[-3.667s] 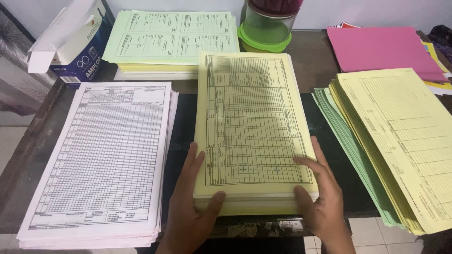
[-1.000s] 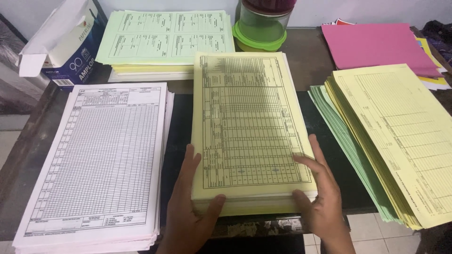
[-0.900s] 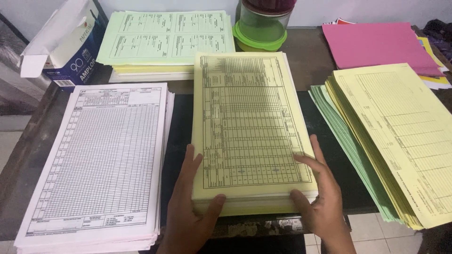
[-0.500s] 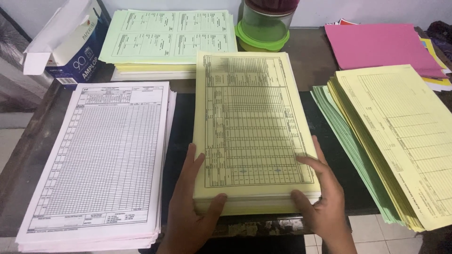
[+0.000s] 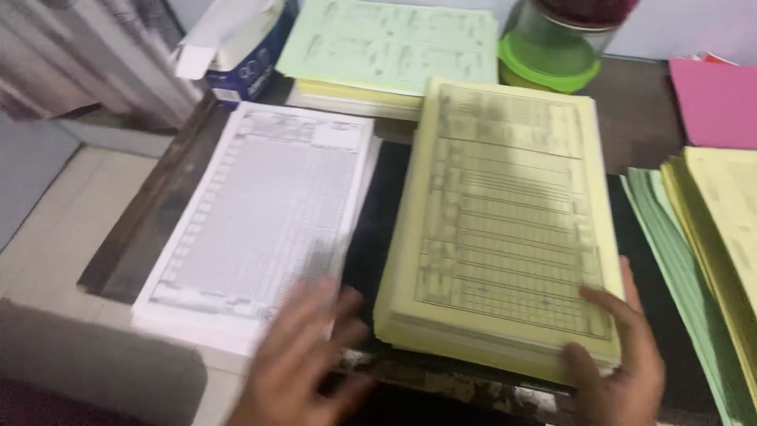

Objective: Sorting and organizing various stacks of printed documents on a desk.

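A person's right hand [image 5: 623,371] rests on the lower right corner of a thick yellow stack of ruled forms [image 5: 505,221] at the centre of the frame — thumb on the stack's near edge, fingers laid on the top sheet, gripping that corner. The left hand [image 5: 303,359], blurred at the lower centre, hovers with fingers spread apart over the near right corner of a white stack of gridded forms [image 5: 264,213], just left of the yellow one; whether it touches the paper cannot be told. Both stacks lie on a dark table [image 5: 150,229]. At the top of the frame sits a pale green stack [image 5: 390,43], with a blue and white carton [image 5: 236,47] to its left and a green-lidded jar [image 5: 556,47] to its right. Pink sheets [image 5: 714,99] show at upper right — below them, fanned green and yellow sheets [image 5: 702,260] run off the right edge.
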